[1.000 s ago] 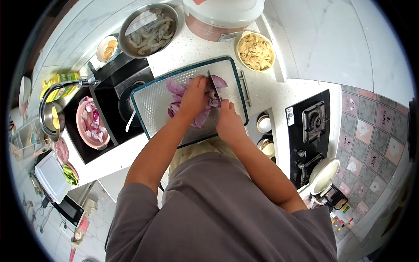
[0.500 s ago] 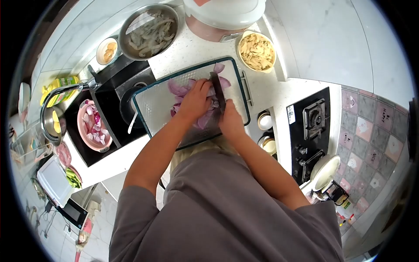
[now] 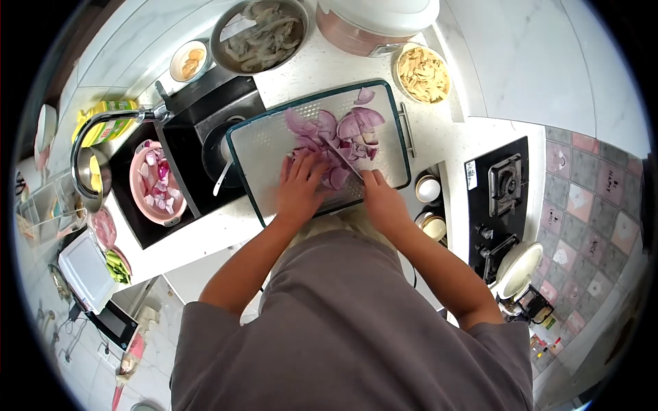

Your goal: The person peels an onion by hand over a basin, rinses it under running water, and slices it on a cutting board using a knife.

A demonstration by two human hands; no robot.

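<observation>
Cut pieces of red onion (image 3: 360, 123) lie across a cutting board (image 3: 257, 147) with a dark green rim. Gripped by its handle in my right hand (image 3: 382, 201) is a kitchen knife (image 3: 345, 159), its blade slanting up and left among the onion. The handle is mostly hidden by my fingers. My left hand (image 3: 299, 186) rests at the board's lower left part, fingers apart, with the fingertips at the edge of the onion pile. One onion piece (image 3: 364, 96) sits apart near the top edge.
Left of the board is a black sink (image 3: 199, 181) with a pink basin (image 3: 140, 198) of chopped onion. Behind stand a metal bowl of shrimp (image 3: 267, 44), a rice cooker (image 3: 356, 34) and a bowl of yellowish strips (image 3: 423, 74). A gas stove (image 3: 497, 205) is at right.
My left hand has moved down and left off the onion, and its fingers have spread. The knife has come down and now tilts further left. More onion pieces show.
</observation>
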